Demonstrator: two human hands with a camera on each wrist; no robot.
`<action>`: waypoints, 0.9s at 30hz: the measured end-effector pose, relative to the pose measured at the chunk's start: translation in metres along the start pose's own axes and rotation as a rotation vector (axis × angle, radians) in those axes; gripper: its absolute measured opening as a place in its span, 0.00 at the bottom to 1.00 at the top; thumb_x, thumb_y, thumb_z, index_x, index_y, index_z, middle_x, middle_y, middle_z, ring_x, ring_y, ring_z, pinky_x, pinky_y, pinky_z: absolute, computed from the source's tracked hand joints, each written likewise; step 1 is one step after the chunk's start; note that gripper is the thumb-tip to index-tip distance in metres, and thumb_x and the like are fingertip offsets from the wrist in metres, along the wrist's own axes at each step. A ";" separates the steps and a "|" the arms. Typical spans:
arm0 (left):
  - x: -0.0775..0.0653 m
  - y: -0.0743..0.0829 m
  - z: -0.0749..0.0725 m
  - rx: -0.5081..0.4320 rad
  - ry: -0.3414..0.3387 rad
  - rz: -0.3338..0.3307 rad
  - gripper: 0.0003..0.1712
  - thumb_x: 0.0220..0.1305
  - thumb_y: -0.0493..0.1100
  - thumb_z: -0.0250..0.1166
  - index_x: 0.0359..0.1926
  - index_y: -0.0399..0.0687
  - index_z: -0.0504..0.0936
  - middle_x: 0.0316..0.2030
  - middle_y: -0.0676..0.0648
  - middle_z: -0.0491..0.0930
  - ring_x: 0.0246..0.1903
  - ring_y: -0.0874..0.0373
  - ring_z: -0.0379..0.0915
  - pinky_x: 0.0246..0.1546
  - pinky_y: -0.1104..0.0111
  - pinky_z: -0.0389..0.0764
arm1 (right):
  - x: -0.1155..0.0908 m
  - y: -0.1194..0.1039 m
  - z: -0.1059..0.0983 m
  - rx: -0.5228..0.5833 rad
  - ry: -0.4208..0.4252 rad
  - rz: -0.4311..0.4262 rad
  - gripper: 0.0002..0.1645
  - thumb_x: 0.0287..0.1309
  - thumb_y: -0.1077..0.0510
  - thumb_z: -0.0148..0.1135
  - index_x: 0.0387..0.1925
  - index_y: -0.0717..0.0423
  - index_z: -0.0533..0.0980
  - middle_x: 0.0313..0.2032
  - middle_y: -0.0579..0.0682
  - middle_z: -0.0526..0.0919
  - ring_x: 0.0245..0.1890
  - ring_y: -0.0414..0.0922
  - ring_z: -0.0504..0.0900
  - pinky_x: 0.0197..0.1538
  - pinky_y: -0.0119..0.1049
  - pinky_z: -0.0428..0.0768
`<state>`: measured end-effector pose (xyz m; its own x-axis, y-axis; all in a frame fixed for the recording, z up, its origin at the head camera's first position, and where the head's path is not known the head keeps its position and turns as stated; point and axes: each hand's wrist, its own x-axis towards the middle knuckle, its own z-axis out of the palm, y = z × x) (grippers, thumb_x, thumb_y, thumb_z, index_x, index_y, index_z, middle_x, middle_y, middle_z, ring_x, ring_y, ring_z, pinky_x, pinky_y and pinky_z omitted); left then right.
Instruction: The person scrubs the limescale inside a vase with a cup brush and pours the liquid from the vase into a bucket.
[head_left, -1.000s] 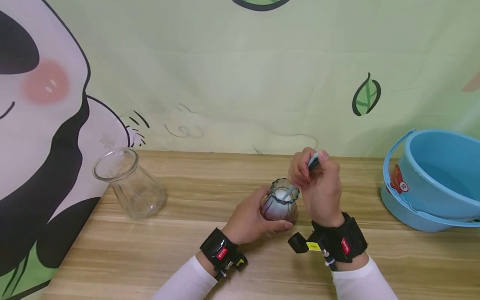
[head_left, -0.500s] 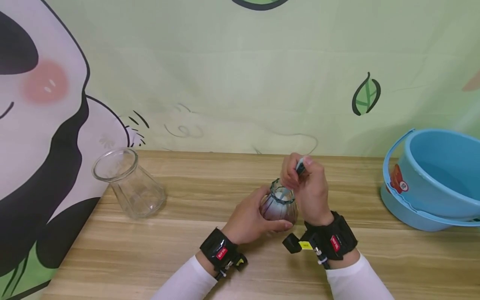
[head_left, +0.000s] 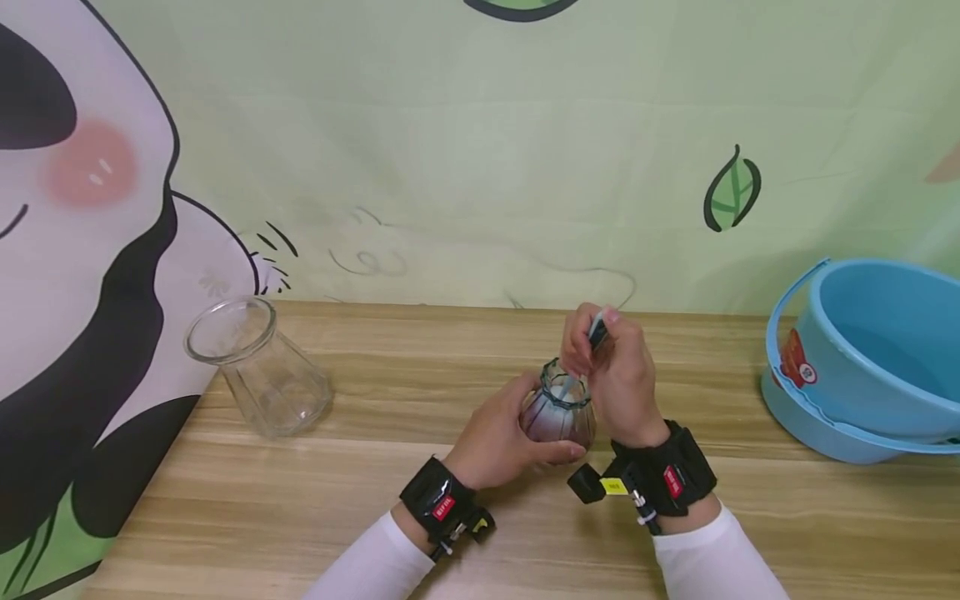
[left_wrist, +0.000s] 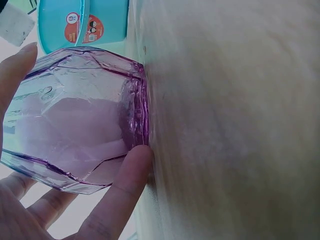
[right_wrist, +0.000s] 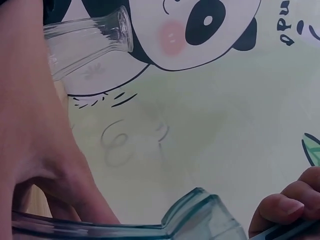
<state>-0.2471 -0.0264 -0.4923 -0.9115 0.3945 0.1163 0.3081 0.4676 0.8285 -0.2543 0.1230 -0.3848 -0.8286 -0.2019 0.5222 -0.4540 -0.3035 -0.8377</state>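
Note:
My left hand (head_left: 498, 437) grips the body of a small faceted glass vase (head_left: 557, 425), purple below and teal at its scalloped rim, which stands upright on the table. In the left wrist view, thumb and fingers lie around the vase (left_wrist: 75, 120), and a pale rounded sponge-like mass (left_wrist: 82, 127) shows through the glass. Just above the mouth, my right hand (head_left: 621, 379) holds a bottle brush by its light blue and black handle (head_left: 597, 330). The brush's stem slants down into the vase. In the right wrist view, curled fingers (right_wrist: 287, 202) hold the handle near the rim.
A larger clear glass jar (head_left: 273, 383) stands on the wooden table (head_left: 420, 358) at the left. To the right stands a light blue bucket (head_left: 885, 358) with its handle hanging down. Behind the table rises a green printed backdrop (head_left: 450, 167).
My right hand has moved left and closer over the vase mouth, bringing the brush handle with it, then barely shifted. The left hand and the vase have stayed in place.

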 end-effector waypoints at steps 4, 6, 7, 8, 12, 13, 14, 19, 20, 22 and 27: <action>0.000 0.000 0.000 0.001 -0.002 -0.001 0.44 0.38 0.73 0.73 0.56 0.69 0.67 0.44 0.61 0.75 0.39 0.64 0.72 0.34 0.65 0.78 | 0.001 -0.002 0.001 0.041 -0.005 0.007 0.26 0.71 0.50 0.26 0.18 0.56 0.57 0.16 0.48 0.55 0.14 0.46 0.53 0.18 0.43 0.50; 0.000 0.000 0.000 -0.002 -0.004 0.000 0.44 0.38 0.73 0.73 0.56 0.69 0.67 0.45 0.61 0.75 0.39 0.64 0.72 0.35 0.65 0.78 | 0.000 -0.003 0.001 0.045 0.001 0.000 0.26 0.70 0.50 0.26 0.18 0.55 0.58 0.16 0.47 0.55 0.14 0.45 0.52 0.17 0.42 0.48; 0.000 0.000 0.000 -0.003 -0.004 0.003 0.44 0.38 0.73 0.73 0.56 0.69 0.67 0.45 0.61 0.74 0.39 0.64 0.72 0.35 0.65 0.78 | 0.000 -0.004 0.002 0.045 0.004 -0.007 0.26 0.70 0.50 0.26 0.18 0.55 0.58 0.16 0.47 0.55 0.14 0.45 0.52 0.17 0.42 0.48; 0.000 0.000 0.000 -0.006 -0.004 0.003 0.43 0.39 0.72 0.73 0.56 0.70 0.67 0.45 0.61 0.74 0.40 0.64 0.72 0.35 0.65 0.79 | -0.001 -0.005 0.002 0.043 0.010 -0.015 0.26 0.70 0.50 0.27 0.17 0.54 0.58 0.16 0.47 0.55 0.14 0.44 0.52 0.17 0.42 0.47; 0.000 0.001 0.000 -0.011 -0.001 0.010 0.42 0.39 0.71 0.74 0.55 0.70 0.67 0.46 0.61 0.74 0.41 0.65 0.72 0.37 0.65 0.79 | -0.003 -0.013 0.005 0.037 0.024 -0.044 0.25 0.69 0.50 0.28 0.18 0.54 0.58 0.16 0.46 0.54 0.15 0.44 0.52 0.17 0.42 0.46; 0.000 0.002 0.000 -0.011 0.000 0.009 0.42 0.39 0.71 0.74 0.55 0.70 0.68 0.46 0.62 0.74 0.41 0.65 0.72 0.37 0.65 0.79 | -0.003 -0.015 0.005 0.039 0.027 -0.055 0.25 0.69 0.50 0.28 0.18 0.54 0.58 0.16 0.46 0.54 0.15 0.43 0.52 0.17 0.42 0.46; 0.000 0.002 0.000 -0.010 0.001 0.009 0.42 0.39 0.71 0.74 0.55 0.70 0.68 0.46 0.62 0.74 0.41 0.65 0.72 0.37 0.64 0.79 | -0.004 -0.017 0.006 0.042 0.030 -0.065 0.25 0.69 0.50 0.28 0.18 0.54 0.58 0.16 0.46 0.54 0.15 0.43 0.52 0.17 0.42 0.46; 0.001 0.002 0.001 -0.011 0.008 0.017 0.43 0.39 0.72 0.74 0.56 0.71 0.68 0.46 0.62 0.75 0.41 0.65 0.72 0.38 0.64 0.78 | -0.005 -0.023 0.006 0.054 0.037 -0.115 0.26 0.70 0.48 0.28 0.17 0.55 0.58 0.16 0.45 0.54 0.15 0.42 0.53 0.17 0.40 0.48; 0.001 0.001 0.001 -0.009 0.010 0.021 0.43 0.38 0.72 0.74 0.57 0.71 0.68 0.46 0.62 0.75 0.41 0.65 0.72 0.39 0.63 0.78 | -0.005 -0.023 0.006 0.048 0.037 -0.114 0.26 0.70 0.48 0.28 0.17 0.55 0.58 0.16 0.45 0.54 0.15 0.42 0.53 0.17 0.40 0.48; 0.001 0.000 0.001 -0.007 0.012 0.022 0.44 0.38 0.73 0.73 0.58 0.71 0.68 0.47 0.61 0.75 0.41 0.65 0.72 0.39 0.63 0.78 | -0.005 -0.022 0.006 0.034 0.034 -0.102 0.25 0.69 0.49 0.28 0.17 0.55 0.58 0.15 0.45 0.54 0.15 0.42 0.53 0.17 0.41 0.48; 0.000 -0.001 0.001 -0.009 0.013 0.023 0.45 0.38 0.73 0.73 0.58 0.71 0.67 0.48 0.62 0.74 0.42 0.66 0.72 0.40 0.63 0.79 | -0.004 -0.014 0.006 -0.007 0.017 -0.065 0.23 0.67 0.52 0.26 0.17 0.55 0.56 0.16 0.46 0.54 0.15 0.42 0.52 0.17 0.42 0.46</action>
<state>-0.2476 -0.0261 -0.4937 -0.9079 0.3944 0.1423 0.3263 0.4517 0.8304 -0.2422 0.1228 -0.3742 -0.8028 -0.1667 0.5725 -0.5089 -0.3088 -0.8035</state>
